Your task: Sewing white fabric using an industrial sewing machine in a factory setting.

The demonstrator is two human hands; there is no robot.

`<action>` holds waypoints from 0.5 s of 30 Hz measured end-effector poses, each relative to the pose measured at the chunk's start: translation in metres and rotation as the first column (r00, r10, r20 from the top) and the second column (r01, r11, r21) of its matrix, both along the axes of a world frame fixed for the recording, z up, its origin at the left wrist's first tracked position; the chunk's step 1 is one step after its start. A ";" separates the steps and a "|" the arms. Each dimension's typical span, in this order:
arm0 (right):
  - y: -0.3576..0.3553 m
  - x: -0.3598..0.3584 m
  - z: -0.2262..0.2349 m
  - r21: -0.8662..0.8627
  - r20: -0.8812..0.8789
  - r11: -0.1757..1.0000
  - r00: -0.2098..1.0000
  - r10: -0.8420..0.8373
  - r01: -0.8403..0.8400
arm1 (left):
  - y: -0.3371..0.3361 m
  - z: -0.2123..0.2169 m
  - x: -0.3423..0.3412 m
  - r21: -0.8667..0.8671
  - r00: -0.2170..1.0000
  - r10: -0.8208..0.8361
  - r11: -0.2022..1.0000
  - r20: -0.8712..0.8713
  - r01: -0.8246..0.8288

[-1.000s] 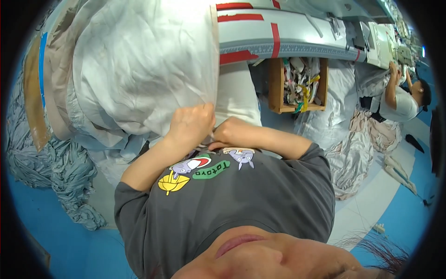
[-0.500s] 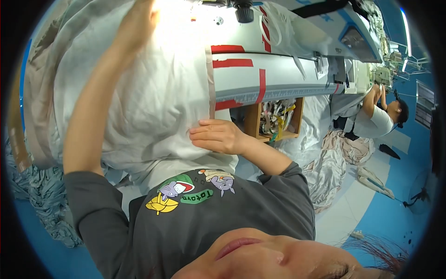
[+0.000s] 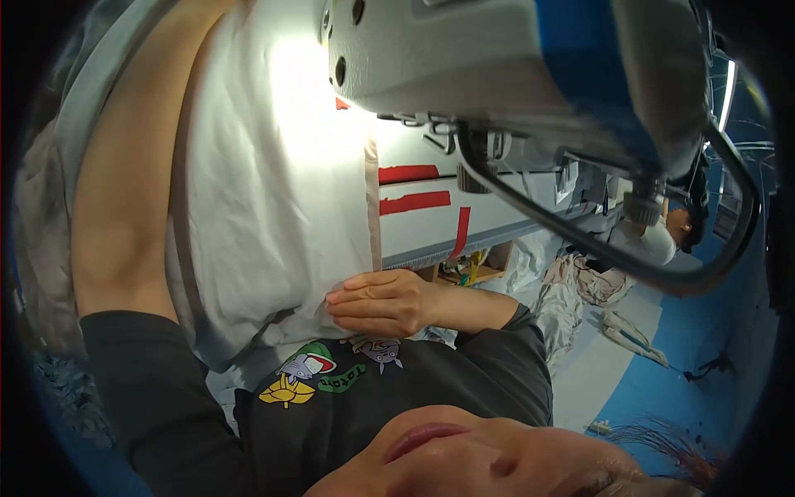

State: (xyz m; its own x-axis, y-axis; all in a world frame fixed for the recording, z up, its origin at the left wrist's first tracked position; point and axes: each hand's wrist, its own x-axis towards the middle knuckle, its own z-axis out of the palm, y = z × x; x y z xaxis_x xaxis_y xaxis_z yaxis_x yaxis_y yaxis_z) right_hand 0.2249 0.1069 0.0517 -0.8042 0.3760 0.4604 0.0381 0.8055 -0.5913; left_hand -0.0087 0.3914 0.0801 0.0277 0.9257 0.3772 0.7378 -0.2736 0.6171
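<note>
A wide piece of white fabric [image 3: 248,224] covers the table in front of me and drapes down towards my lap. A narrow beige band [image 3: 374,207] runs along its right edge. My right hand [image 3: 377,304] is at the table's front edge, fingers together and closed on the fabric near that band; the thumb is hidden. My left forearm reaches forward over the left part of the fabric, its hand cut off by the upper edge. The grey-white sewing machine head [image 3: 497,74] hangs over the fabric's far end, its lamp lighting the cloth brightly.
Red tape strips [image 3: 414,201] mark the white table right of the fabric. A bent black tube [image 3: 596,248] loops from the machine. Below the table are a wooden box [image 3: 494,263] and heaped fabric [image 3: 584,277]. Another person [image 3: 662,240] sits farther right.
The view has shifted forward, and the machine head now fills the upper right. My left hand has gone out of view at the top. My right hand stays on the fabric's front edge.
</note>
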 end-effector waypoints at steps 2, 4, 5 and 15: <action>0.027 -0.012 0.027 -0.005 -0.018 0.999 0.999 0.049 -0.049 | 0.028 0.033 -0.016 0.011 1.000 0.022 1.000 -0.013 -0.022; 0.046 -0.020 0.032 -0.072 -0.065 0.996 0.996 0.053 -0.058 | 0.050 0.052 -0.031 0.012 0.998 0.047 0.999 -0.034 -0.046; 0.052 -0.022 0.022 -0.056 -0.072 0.996 0.995 0.064 -0.068 | 0.059 0.046 -0.035 0.028 0.998 0.057 0.998 -0.041 -0.056; 0.027 0.013 -0.090 -0.219 0.051 0.976 0.999 0.006 0.005 | 0.058 -0.110 -0.020 0.080 0.993 0.095 0.993 -0.063 -0.090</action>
State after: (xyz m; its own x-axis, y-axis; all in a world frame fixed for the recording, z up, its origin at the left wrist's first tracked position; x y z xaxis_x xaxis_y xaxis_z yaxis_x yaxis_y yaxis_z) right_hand 0.2378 0.1337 -0.0383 -0.8247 0.4625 0.3254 0.0720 0.6566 -0.7508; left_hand -0.0285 0.4497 -0.0296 -0.0290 0.8939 0.4473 0.8008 -0.2471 0.5456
